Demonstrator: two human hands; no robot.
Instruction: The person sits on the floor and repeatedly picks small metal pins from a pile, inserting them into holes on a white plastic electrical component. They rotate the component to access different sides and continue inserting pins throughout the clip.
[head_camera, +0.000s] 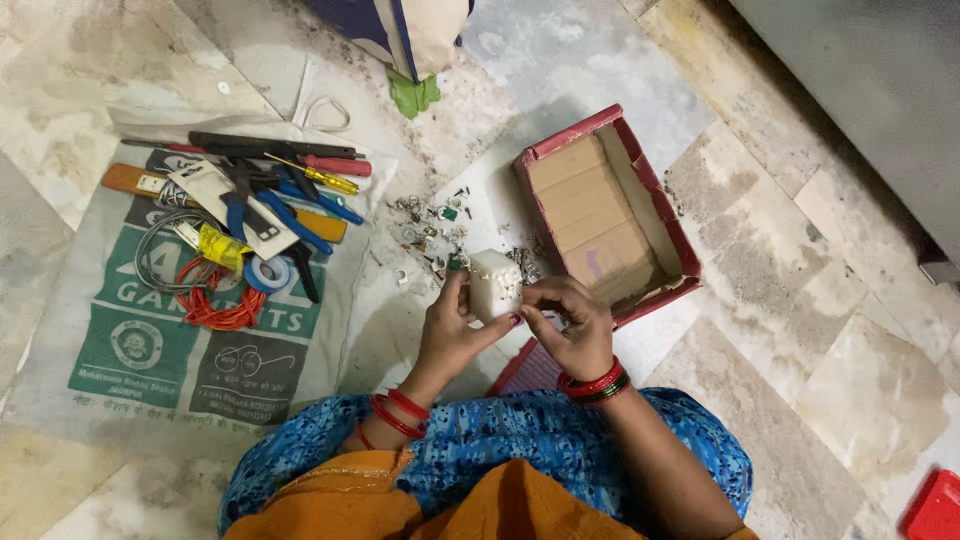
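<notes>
A small white boxy plastic part (494, 283) is held up between both hands over the floor. My left hand (452, 325) grips its left side with thumb and fingers. On the right side, the fingertips of my right hand (570, 322) pinch its edge. Red bangles sit on both wrists. Just beyond the part lies a scatter of small metal screws and fittings (432, 232) on the stone floor.
An open red cardboard box (664, 215) lies to the right, its lid partly under my hands. Left, a printed cloth bag (130, 330) carries pliers, screwdrivers (335, 165), blue tape, grey and orange wire coils (215, 305). A red object (935, 508) sits bottom right.
</notes>
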